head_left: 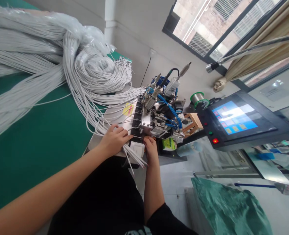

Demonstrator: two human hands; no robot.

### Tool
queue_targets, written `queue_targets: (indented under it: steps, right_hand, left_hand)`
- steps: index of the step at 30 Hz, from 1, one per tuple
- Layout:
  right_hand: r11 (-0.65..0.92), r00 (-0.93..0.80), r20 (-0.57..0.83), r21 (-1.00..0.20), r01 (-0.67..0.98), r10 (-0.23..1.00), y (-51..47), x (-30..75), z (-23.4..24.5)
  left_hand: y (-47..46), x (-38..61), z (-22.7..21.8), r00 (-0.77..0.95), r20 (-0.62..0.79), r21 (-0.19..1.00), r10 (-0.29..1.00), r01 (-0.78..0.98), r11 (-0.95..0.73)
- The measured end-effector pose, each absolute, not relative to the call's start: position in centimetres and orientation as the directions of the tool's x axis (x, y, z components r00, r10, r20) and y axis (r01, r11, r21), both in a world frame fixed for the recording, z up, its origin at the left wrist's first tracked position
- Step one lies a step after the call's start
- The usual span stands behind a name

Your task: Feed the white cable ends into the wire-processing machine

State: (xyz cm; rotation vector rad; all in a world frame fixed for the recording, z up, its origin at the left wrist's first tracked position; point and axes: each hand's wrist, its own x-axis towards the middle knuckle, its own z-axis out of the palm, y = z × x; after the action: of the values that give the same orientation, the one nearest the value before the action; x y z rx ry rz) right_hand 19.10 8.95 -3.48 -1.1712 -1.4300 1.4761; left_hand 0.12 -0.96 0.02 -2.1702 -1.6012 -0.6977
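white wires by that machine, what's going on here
A person has both bare hands at the near end of the machine. The left hand is on the white wires; the right hand's fingertips are close by, their exact grip unclear. More wires run from the heap on the green table to the machine. The screen is lit.
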Motion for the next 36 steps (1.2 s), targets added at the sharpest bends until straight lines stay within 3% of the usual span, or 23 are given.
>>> queue_targets:
  steps: [5,10,14,18,21,26,32,36]
  right_hand:
    - [-0.027,-0.274,-0.06,-0.992,0.121,0.96,8.6,19.4,-4.0]
    - [0.152,-0.366,0.029,-0.938,0.312,0.93,7.8,22.2,-3.0]
    - [0.21,-0.543,-0.056,-0.885,0.415,0.838,6.4,25.5,-1.5]
    - [0.278,-0.736,-0.15,-0.862,0.425,0.661,4.7,27.5,-0.3]
    - [0.298,-0.782,-0.188,-0.852,0.431,0.594,4.1,28.0,0.4]
    - [0.287,-0.71,-0.128,-0.854,0.434,0.693,4.1,28.0,1.4]
    - [0.239,-0.479,0.032,-0.895,0.377,0.877,4.7,27.3,1.7]
    - [0.194,-0.333,0.09,-0.936,0.294,0.939,5.5,26.1,0.7]
  left_hand:
    - [-1.2,0.1,0.0,0.196,0.587,0.071,0.785,0.954,-0.292]
    - [-1.5,0.1,0.2,0.174,0.581,0.086,0.796,0.959,-0.272]
    - [-1.5,0.0,0.1,0.159,0.58,0.106,0.799,0.958,-0.267]
    - [-1.4,0.1,-0.1,0.108,0.574,0.142,0.812,0.963,-0.229]
    - [-1.5,0.4,-0.2,0.059,0.583,0.125,0.811,0.979,-0.162]
    - [-1.6,0.5,0.0,0.05,0.6,0.054,0.798,0.993,-0.102]
    - [-1.9,-0.1,0.1,0.278,0.677,-0.021,0.681,0.933,-0.36]
    - [-2.2,-0.2,0.4,0.366,0.685,-0.041,0.63,0.883,-0.468]
